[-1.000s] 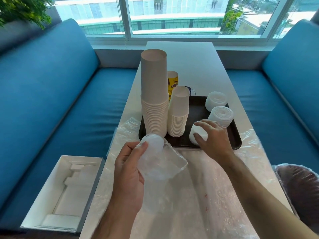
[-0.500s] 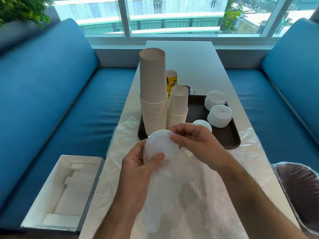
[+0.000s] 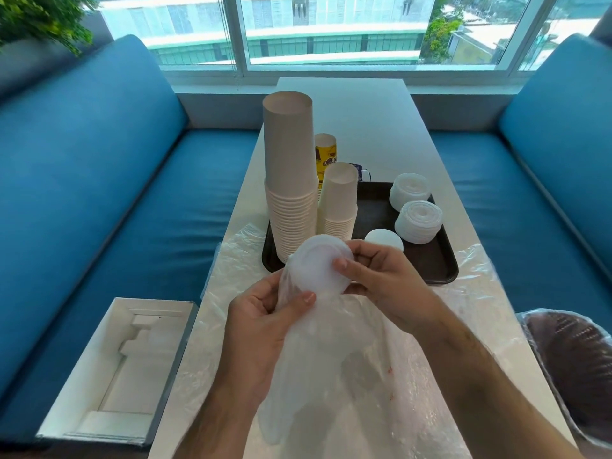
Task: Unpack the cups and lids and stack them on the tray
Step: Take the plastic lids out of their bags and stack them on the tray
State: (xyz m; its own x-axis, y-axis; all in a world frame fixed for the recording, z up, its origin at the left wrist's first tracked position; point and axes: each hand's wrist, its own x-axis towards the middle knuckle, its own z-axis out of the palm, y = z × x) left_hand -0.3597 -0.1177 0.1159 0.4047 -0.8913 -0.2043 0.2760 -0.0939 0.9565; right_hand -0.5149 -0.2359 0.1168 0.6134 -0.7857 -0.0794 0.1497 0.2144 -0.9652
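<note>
Bagged lids [image 3: 323, 265]; cups [image 3: 291, 180] on tray [image 3: 440, 263]

Matt paper cups [image 3: 289, 180], translucent plastic lids [image 3: 320, 267], crinkly clear plastic wrap [image 3: 347, 369], dark matt tray [image 3: 430, 263].

yellow printed cup [image 3: 325, 155] behind the tall cup stack, its dark print too small to read, no other text legible

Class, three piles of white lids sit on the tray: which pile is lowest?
The near pile, closest to the right hand: low and smooth-topped, while the two ribbed piles behind it stand clearly taller.
</note>
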